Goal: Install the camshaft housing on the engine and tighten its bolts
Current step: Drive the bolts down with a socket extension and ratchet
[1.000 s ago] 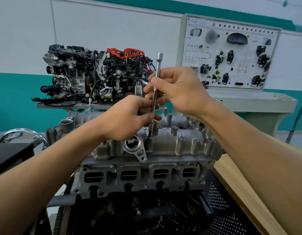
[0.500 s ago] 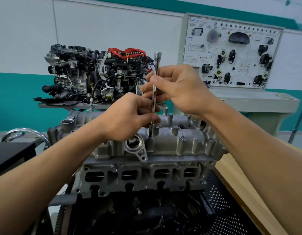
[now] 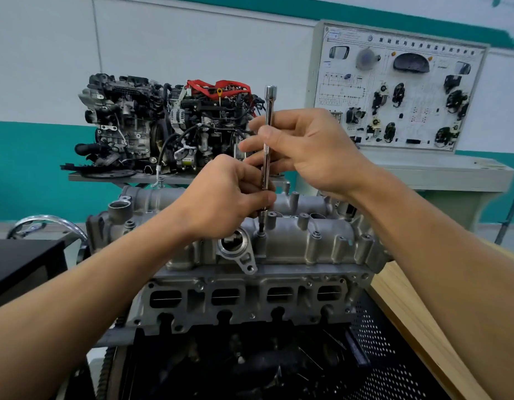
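Atop the camshaft housing (image 3: 293,246), left hand (image 3: 221,197) and right hand (image 3: 304,148) pinch an upright extension bar (image 3: 267,134) on a bolt (image 3: 261,234). Tightening judged underway; next, spin bar held vertical.

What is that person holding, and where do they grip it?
A long chrome extension bar, upright on the camshaft housing. The right hand pinches its middle; the left hand grips its lower end.

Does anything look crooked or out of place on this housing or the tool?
Nothing stands out. The extension bar stands nearly upright on a bolt boss of the camshaft housing, gripped by the left hand low and the right hand higher.
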{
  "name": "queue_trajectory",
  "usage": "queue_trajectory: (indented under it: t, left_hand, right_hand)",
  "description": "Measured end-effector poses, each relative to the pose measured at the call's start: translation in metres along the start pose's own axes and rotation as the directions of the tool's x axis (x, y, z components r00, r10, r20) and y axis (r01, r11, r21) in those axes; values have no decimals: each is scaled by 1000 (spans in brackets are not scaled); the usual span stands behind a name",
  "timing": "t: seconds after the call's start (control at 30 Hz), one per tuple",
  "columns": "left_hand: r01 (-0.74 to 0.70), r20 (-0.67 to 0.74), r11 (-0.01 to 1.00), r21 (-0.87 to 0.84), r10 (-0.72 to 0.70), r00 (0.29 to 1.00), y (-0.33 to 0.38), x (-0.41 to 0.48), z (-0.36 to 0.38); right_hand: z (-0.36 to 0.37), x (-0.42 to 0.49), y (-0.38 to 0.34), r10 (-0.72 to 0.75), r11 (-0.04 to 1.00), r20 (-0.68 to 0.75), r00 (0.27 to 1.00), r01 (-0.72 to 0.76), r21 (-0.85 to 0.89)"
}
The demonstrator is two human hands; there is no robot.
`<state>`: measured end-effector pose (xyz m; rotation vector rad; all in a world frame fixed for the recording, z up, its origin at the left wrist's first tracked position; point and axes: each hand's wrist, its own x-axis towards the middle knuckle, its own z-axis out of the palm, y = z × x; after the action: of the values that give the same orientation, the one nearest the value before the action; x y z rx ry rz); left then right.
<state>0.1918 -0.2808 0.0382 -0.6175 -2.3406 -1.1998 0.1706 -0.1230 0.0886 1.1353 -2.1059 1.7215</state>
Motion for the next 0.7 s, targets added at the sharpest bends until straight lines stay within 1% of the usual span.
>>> queue_trajectory:
  t: [0.07,0.23,0.33,0.47,0.53,0.7]
  left_hand:
    - [8,43,1000,-30,-7,999,2,0,-1]
    - [-1,138,1000,-30,5,990,4,2,-6]
    - [-10,173,1000,-21,14,985,5,2,-7]
    - [-12,176,1000,-6,13,984,5,1,-6]
    - [-12,140,1000,-15,14,990,5,1,-5]
    - [-21,75,1000,-7,21,997,1,1,-4]
  right_hand:
    - [-1,-1,0,-8,1000,7,1000,9,-29]
    - [3,-2,5,-126,979,-129,984,102,-179]
    - [5,-2,9,-176,971,-207,962,135,-198]
    - [11,-3,13,-192,973,-284,940,144,-181]
    - [11,-2,11,-170,976,-278,945,123,-179]
    - [10,4,5,-121,976,-185,975,82,-203]
